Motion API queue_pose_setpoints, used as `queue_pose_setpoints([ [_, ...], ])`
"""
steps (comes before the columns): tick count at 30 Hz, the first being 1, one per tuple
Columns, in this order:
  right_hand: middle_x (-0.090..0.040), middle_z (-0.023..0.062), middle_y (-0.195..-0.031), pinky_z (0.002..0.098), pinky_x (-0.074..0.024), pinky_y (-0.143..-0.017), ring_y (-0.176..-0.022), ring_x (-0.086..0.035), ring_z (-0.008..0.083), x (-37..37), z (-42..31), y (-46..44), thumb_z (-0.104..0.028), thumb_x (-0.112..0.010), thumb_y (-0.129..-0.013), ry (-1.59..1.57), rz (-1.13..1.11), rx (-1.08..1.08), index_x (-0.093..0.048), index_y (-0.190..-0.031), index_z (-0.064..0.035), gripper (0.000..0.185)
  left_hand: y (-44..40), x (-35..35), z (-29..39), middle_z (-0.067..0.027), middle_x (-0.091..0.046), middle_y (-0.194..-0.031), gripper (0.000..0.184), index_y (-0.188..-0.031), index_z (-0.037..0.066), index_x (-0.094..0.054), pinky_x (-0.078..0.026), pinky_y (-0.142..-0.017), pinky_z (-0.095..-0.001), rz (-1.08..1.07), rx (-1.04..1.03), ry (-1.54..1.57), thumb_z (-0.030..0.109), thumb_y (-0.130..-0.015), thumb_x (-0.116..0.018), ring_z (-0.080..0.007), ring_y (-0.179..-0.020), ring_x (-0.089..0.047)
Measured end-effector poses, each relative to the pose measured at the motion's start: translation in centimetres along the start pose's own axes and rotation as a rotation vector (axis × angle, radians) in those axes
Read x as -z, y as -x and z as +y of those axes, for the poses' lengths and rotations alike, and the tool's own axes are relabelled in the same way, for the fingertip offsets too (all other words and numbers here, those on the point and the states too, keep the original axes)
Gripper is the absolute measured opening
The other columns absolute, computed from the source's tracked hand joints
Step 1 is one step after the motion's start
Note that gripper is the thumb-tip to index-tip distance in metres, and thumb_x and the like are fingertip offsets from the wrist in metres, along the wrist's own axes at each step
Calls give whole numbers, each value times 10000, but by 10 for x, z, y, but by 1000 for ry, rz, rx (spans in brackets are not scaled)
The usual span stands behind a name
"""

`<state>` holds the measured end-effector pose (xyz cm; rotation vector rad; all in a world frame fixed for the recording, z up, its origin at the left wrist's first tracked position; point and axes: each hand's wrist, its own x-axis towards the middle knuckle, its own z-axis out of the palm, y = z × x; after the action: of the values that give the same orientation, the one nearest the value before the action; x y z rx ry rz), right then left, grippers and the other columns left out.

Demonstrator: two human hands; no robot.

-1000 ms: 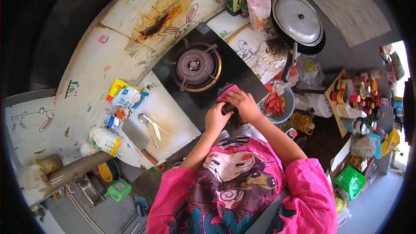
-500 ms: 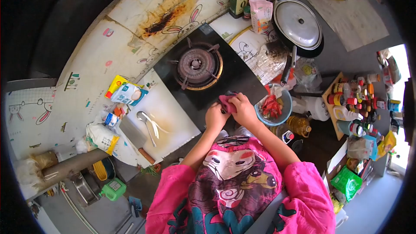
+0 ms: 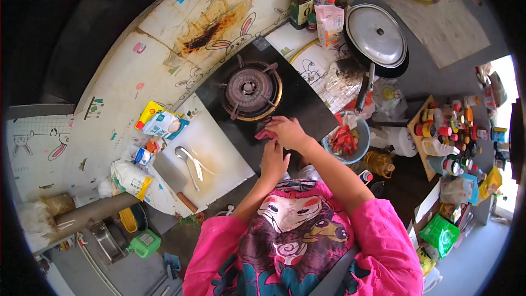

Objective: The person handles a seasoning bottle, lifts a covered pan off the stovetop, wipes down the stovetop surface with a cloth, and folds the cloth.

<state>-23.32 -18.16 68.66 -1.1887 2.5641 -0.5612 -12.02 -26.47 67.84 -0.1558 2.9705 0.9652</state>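
My right hand (image 3: 289, 132) presses a dark pink cloth (image 3: 265, 135) onto the front part of the black glass gas stove (image 3: 304, 104), its fingers closed over it. Most of the cloth is hidden under the fingers. My left hand (image 3: 272, 162) is just below it at the stove's front edge, thumb apart from the fingers and nothing visible in it. Whether its fingertips touch the cloth I cannot tell. Behind both hands sits the round burner (image 3: 249, 89) with its metal pot supports.
Left of the stove, a white cutting board (image 3: 219, 148) bears a spoon (image 3: 189, 167) and a cleaver (image 3: 171, 174). On the right are a blue bowl (image 3: 359, 151) with red pieces and a lidded pan (image 3: 377, 35). Bottles (image 3: 302, 3) stand at the back.
The pink cloth has gone from between both hands down onto the stove, further left, under my right hand. My left hand has let go of it and drawn back slightly.
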Motion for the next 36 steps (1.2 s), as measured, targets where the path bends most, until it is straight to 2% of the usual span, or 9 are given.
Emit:
queue_pose_setpoints([
  [2, -540, -26, -1259, 400, -438, -847, -1209, -443, 172, 18, 4, -5, -179, -604, -761, 98, -150, -1, -604, -1154, -218, 395, 3, 4, -6, -214, -446, -1214, 513, -1138, -27, -517, -387, -946, -426, 7, -60, -69, 128, -687, -706, -384, -1142, -420],
  [8, -534, 66, -1264, 369, -422, -954, -1157, -477, 301, 3, 100, 6, 5, -482, -734, 153, 386, -198, -574, -1193, -102, 480, -6, 24, -13, -192, -391, -1327, 607, -1212, 5, -495, -360, -991, -443, 21, -25, -234, 148, -670, -730, -386, -1220, -366],
  [12, -550, 69, -1241, 403, -458, -846, -1023, -515, 322, 37, 78, 10, -26, -495, -736, 27, 492, -178, -599, -1162, -107, 446, -16, 29, -12, -190, -273, -1423, 735, -1316, 101, -428, -347, -977, -553, -57, 97, -324, 201, -671, -764, -408, -1284, -289],
  [16, -486, -14, -1319, 427, -442, -821, -1214, -423, 241, 8, 35, 26, -105, -538, -754, 159, 60, -58, -618, -1157, -216, 426, -26, 26, -11, -193, -185, -1464, 802, -1359, 186, -392, -346, -943, -624, -170, 191, -252, 235, -660, -780, -441, -1315, -219],
  [20, -398, -40, -1393, 421, -427, -875, -1265, -374, 222, 9, 62, 22, -126, -523, -788, 300, 194, -51, -558, -1232, -233, 458, -31, 30, -9, -198, -164, -1471, 817, -1377, 221, -372, -360, -936, -618, -263, 204, -274, 263, -669, -778, -470, -1320, -190],
  [26, -550, 82, -1215, 357, -428, -917, -1040, -512, 324, 44, 130, -5, -34, -471, -792, 83, 406, -523, -574, -1177, -117, 407, -31, 32, -9, -212, -183, -1458, 822, -1387, 237, -359, -378, -939, -581, -270, 177, -330, 275, -678, -775, -470, -1317, -196],
  [30, -543, 55, -1229, 384, -429, -885, -1056, -507, 281, 57, 72, 30, -64, -503, -777, 153, 466, -139, -592, -1168, -137, 408, -33, 31, -10, -209, -201, -1449, 834, -1384, 249, -361, -386, -933, -571, -255, 167, -327, 283, -665, -783, -467, -1302, -222],
  [32, -496, 32, -1299, 371, -430, -864, -1135, -469, 248, 27, 48, 63, -115, -521, -774, 161, 211, -94, -572, -1198, -158, 430, -33, 31, -11, -208, -206, -1447, 841, -1383, 253, -361, -390, -930, -566, -258, 167, -328, 286, -658, -786, -467, -1297, -232],
  [36, -402, 17, -1398, 345, -406, -889, -1225, -409, 215, 7, 53, 93, -137, -490, -796, 322, 254, -57, -517, -1246, -152, 452, -33, 30, -11, -204, -226, -1437, 858, -1382, 263, -359, -415, -918, -524, -234, 166, -354, 285, -641, -791, -452, -1289, -249],
])
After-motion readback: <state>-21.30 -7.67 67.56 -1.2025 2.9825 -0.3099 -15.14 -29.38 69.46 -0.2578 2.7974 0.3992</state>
